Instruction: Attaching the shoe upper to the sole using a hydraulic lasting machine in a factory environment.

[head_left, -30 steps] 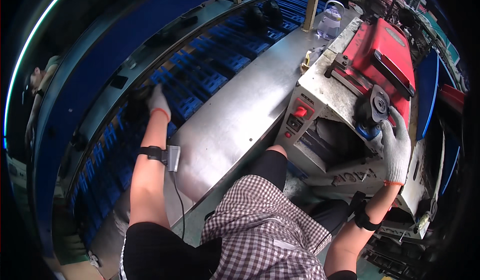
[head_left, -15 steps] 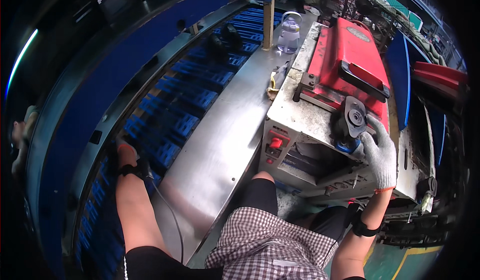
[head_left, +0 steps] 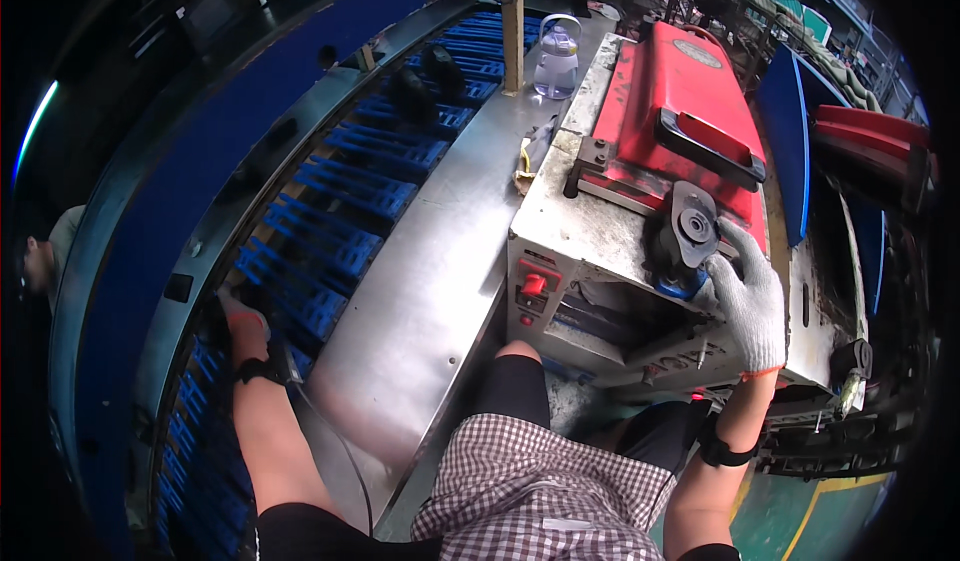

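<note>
My right hand (head_left: 752,306), in a whitish knit glove with an orange cuff edge, is beside a black rounded piece (head_left: 692,223). That piece has a ringed round top and blue at its lower end, and stands at the front of a red-and-white machine (head_left: 700,91). Thumb and forefinger are apart at its right edge; whether they touch it I cannot tell. At the left, my gloved left hand (head_left: 246,317) reaches over a row of blue slats (head_left: 325,241). Shadow hides its fingers and anything under them.
A bare metal ledge (head_left: 410,261) runs between slats and machine. A clear bottle (head_left: 557,59) stands at its far end by a wooden post (head_left: 513,46). Dark objects (head_left: 440,69) lie on the far slats. A red switch (head_left: 533,285) sits on the machine's front. Another person (head_left: 42,261) is far left.
My view has turned slightly, so the machine and bottle sit further left in the picture. Blue slats look sharper. Both hands keep about the same places beside the same things.
</note>
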`<state>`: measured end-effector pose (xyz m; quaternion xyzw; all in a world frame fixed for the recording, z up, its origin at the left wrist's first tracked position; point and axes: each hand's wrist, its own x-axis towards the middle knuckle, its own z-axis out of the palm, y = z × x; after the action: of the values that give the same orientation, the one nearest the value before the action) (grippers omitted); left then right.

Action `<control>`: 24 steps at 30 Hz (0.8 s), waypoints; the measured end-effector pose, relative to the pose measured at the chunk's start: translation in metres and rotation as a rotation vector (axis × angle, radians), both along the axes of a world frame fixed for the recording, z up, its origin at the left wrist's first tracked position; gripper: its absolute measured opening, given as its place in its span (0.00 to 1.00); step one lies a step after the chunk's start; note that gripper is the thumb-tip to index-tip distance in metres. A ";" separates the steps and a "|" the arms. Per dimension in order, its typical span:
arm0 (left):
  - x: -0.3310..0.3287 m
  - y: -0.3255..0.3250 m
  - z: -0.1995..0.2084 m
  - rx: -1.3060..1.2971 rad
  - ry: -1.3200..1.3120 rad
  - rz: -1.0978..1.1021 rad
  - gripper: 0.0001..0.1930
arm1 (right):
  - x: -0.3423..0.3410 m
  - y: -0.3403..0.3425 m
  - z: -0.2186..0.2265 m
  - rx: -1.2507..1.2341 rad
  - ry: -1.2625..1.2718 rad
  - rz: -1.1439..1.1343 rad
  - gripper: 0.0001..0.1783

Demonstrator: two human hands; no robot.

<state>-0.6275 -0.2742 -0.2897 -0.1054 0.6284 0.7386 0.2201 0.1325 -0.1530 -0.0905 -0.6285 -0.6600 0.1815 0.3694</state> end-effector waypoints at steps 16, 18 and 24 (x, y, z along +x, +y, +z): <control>0.209 -0.080 0.072 0.456 -0.264 -0.321 0.19 | 0.003 -0.008 0.007 0.058 -0.086 0.026 0.26; 0.251 -0.080 0.087 0.494 -0.322 -0.417 0.18 | -0.003 -0.016 0.009 0.307 -0.150 -0.012 0.22; 0.381 -0.029 0.141 0.796 -0.037 -1.246 0.52 | -0.023 -0.089 -0.002 0.550 0.306 0.228 0.24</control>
<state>-0.2463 -0.3037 -0.1485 0.3464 0.2525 0.6469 0.6307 0.1100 -0.2415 -0.0921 -0.3931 -0.6871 0.1291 0.5973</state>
